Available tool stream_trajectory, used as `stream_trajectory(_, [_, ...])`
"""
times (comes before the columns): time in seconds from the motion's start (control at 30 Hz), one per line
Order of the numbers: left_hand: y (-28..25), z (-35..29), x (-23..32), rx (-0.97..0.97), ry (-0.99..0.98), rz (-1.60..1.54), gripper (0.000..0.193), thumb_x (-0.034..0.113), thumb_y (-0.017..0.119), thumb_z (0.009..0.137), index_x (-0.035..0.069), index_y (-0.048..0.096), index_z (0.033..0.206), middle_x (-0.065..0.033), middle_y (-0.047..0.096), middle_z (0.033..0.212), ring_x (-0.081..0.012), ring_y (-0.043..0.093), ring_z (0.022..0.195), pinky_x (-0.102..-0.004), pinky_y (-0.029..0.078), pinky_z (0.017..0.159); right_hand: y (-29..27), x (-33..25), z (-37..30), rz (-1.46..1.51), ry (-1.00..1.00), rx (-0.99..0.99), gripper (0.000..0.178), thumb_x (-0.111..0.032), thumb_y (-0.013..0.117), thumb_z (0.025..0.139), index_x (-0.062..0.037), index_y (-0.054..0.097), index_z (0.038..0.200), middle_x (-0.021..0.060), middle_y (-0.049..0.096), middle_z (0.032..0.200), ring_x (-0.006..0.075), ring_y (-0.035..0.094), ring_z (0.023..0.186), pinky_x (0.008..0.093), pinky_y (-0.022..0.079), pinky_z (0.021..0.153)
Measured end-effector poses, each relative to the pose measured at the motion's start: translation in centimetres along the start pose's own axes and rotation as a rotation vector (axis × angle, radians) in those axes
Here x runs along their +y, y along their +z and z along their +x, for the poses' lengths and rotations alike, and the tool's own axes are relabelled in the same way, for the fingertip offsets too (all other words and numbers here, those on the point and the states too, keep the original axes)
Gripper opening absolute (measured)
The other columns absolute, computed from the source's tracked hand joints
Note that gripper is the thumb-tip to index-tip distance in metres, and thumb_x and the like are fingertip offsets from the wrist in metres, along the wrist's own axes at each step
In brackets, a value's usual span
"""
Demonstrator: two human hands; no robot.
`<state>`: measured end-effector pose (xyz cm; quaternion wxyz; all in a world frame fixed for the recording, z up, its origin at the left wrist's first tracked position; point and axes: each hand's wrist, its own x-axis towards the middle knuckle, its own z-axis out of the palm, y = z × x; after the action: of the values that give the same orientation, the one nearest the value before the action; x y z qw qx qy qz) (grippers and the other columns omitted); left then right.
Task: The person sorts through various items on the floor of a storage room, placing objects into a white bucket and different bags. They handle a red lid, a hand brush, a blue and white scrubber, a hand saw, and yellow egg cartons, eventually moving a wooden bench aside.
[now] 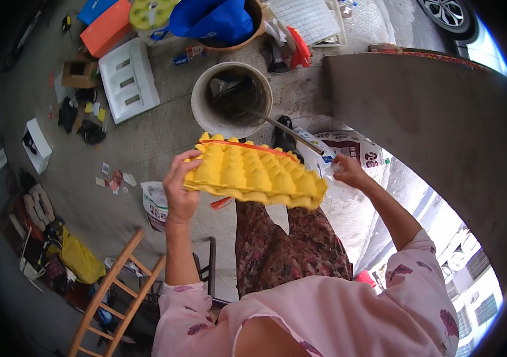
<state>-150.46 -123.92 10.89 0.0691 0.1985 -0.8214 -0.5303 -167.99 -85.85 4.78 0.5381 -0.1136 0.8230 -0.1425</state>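
Observation:
My left hand is closed on the left end of a yellow egg tray, with its fingers over the upper edge. The tray is bumpy, slightly tilted, and has a red strip along its far edge. To the right of it, my right hand pinches a whitish plastic bag; the fingertips are partly hidden. Just beyond the tray stands a round pale bucket with dark contents. A long stick leans out of the bucket toward my right hand.
A brown wall or panel rises on the right. White foam packaging, a wooden ladder and black bags are on the left. Beyond the bucket, a blue bag sits in a tub. Printed sacks lie by my right hand.

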Motion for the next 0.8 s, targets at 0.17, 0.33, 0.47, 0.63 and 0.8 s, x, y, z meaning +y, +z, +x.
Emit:
stream_trajectory(0.17, [-2.0,5.2,3.5,-0.123,0.148,-0.042,0.035,-0.015,0.041,0.057,0.000,0.055,0.086,-0.0153,0.054,0.105,-0.0296,0.051,0.106,-0.0351,0.038,0.092,1.5,-2.1,-1.0,0.119,-0.036,-0.160,0.028,-0.009,0.054,0.066,-0.0092,0.063,0.092,0.0153,0.059,0.066,0.0243,0.058,0.065,0.0323,0.046,0.063])
stream_trajectory(0.33, [-1.2,10.5,4.8,-0.341,0.262,0.133,0.035,-0.018,0.037,0.055,-0.003,0.052,0.083,-0.0149,0.054,0.106,-0.0316,0.048,0.112,-0.0348,0.033,0.097,5.5,0.0,-1.1,0.191,-0.077,-0.091,0.023,-0.014,0.051,0.072,-0.0026,0.061,0.088,0.0194,0.060,0.073,0.0302,0.059,0.068,0.0359,0.046,0.066])
stream_trajectory(0.47, [0.4,12.9,5.2,-0.421,0.322,0.233,0.028,-0.016,0.044,0.057,-0.002,0.052,0.081,-0.0127,0.055,0.106,-0.0313,0.048,0.113,-0.0422,0.031,0.100,4.5,-1.8,-2.5,0.332,-0.043,0.082,0.022,-0.019,0.053,0.075,0.0019,0.057,0.082,0.0205,0.057,0.068,0.0304,0.056,0.064,0.0369,0.045,0.064])
stream_trajectory(0.63, [1.4,13.6,8.9,-0.400,0.406,0.236,0.032,-0.016,0.044,0.056,-0.002,0.055,0.082,-0.0140,0.056,0.105,-0.0350,0.049,0.109,-0.0447,0.033,0.098,-0.4,-9.9,-6.4,0.535,-0.328,0.303,0.038,-0.032,0.063,0.076,0.0003,0.056,0.093,0.0153,0.056,0.080,0.0299,0.055,0.073,0.0347,0.045,0.068])
stream_trajectory(0.8, [2.1,13.9,13.4,-0.332,0.519,0.257,0.032,-0.010,0.049,0.057,0.001,0.059,0.086,-0.0140,0.057,0.105,-0.0328,0.053,0.103,-0.0432,0.038,0.092,-2.0,-16.7,-7.8,0.142,-0.525,0.479,0.059,-0.030,0.071,0.065,-0.0018,0.047,0.110,0.0155,0.046,0.104,0.0310,0.051,0.092,0.0365,0.046,0.072])
